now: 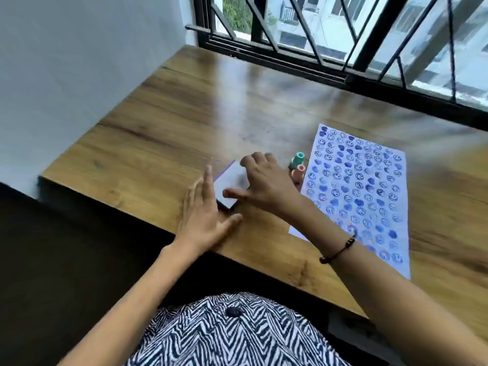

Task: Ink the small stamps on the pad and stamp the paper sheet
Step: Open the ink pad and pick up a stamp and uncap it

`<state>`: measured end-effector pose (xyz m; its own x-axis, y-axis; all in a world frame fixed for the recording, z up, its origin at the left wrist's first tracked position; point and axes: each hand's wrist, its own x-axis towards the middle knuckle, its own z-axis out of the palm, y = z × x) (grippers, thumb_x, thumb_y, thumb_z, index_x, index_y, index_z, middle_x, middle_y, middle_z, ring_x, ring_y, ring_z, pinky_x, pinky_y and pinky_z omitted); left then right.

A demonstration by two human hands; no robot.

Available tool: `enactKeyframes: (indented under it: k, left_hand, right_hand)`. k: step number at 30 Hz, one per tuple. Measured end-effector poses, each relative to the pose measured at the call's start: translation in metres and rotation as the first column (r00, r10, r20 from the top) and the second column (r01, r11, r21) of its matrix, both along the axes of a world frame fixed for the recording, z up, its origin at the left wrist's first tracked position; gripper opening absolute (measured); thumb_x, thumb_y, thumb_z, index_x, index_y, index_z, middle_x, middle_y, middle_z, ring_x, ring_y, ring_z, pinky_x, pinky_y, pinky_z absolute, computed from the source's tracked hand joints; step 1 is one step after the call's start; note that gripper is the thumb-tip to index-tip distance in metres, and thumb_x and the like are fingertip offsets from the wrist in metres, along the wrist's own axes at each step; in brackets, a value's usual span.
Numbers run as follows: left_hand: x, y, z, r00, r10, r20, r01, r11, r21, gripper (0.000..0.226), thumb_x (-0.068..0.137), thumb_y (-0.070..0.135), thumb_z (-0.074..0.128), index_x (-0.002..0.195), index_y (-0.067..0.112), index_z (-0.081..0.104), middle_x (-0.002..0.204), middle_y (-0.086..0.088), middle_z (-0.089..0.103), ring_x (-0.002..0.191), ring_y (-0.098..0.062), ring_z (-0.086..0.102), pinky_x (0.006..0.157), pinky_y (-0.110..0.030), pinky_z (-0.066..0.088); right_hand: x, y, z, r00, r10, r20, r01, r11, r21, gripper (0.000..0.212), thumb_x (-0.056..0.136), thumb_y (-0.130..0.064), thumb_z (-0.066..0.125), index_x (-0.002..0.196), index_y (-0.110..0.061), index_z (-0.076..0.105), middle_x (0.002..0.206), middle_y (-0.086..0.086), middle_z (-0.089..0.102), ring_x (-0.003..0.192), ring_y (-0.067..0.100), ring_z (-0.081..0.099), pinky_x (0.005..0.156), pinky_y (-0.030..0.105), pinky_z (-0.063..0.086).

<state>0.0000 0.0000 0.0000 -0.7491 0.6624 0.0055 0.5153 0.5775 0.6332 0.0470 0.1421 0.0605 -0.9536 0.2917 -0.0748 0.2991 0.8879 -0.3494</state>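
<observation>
Wooden table beside a barred window: both hands, fingers spread, holding nothing, left hand beside, right hand over the ink pad near its front edge; stamped paper sheet right.

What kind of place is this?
Probably a home desk by a window: a wooden table against a white wall, and a barred window facing apartment buildings.
</observation>
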Motion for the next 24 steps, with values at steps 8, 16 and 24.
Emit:
enactKeyframes:
  k: [8, 16, 24]
  left_hand:
    - [0.002, 0.002, -0.012, 0.978, 0.147, -0.147, -0.126, 0.981, 0.147, 0.1, 0.065, 0.02, 0.073, 0.141, 0.007, 0.009, 0.124, -0.022, 0.049, 0.108, -0.037, 0.039, 0.092, -0.041, 0.04]
    - [-0.003, -0.002, 0.002, 0.991, 0.104, -0.088, -0.091, 0.987, 0.136, 0.103, 0.068, 0.025, 0.074, 0.141, 0.005, 0.005, 0.127, -0.021, 0.049, 0.113, -0.036, 0.038, 0.097, -0.032, 0.031]
    - [-0.005, -0.002, 0.014, 0.979, 0.027, -0.204, -0.03, 0.999, -0.011, 0.099, 0.071, 0.038, 0.07, 0.142, 0.007, 0.008, 0.135, -0.02, 0.041, 0.116, -0.037, 0.034, 0.103, -0.041, 0.029]
  right_hand:
    - [-0.017, -0.021, -0.019, 1.0, 0.03, 0.0, -0.029, 0.963, 0.268, 0.068, 0.069, -0.054, 0.061, 0.111, -0.003, 0.043, 0.11, 0.02, 0.054, 0.102, 0.035, 0.047, 0.069, 0.034, 0.027]
    - [-0.027, 0.008, 0.015, 0.987, 0.081, 0.136, -0.07, 0.994, -0.085, 0.053, 0.071, -0.046, 0.066, 0.1, -0.004, 0.051, 0.082, 0.013, 0.057, 0.079, 0.026, 0.048, 0.057, 0.029, 0.036]
    - [-0.052, 0.082, 0.056, 0.967, -0.024, 0.252, 0.185, 0.748, -0.638, 0.016, 0.085, -0.01, 0.056, 0.071, -0.013, 0.061, 0.062, -0.001, 0.059, 0.059, 0.011, 0.058, 0.066, 0.026, 0.057]
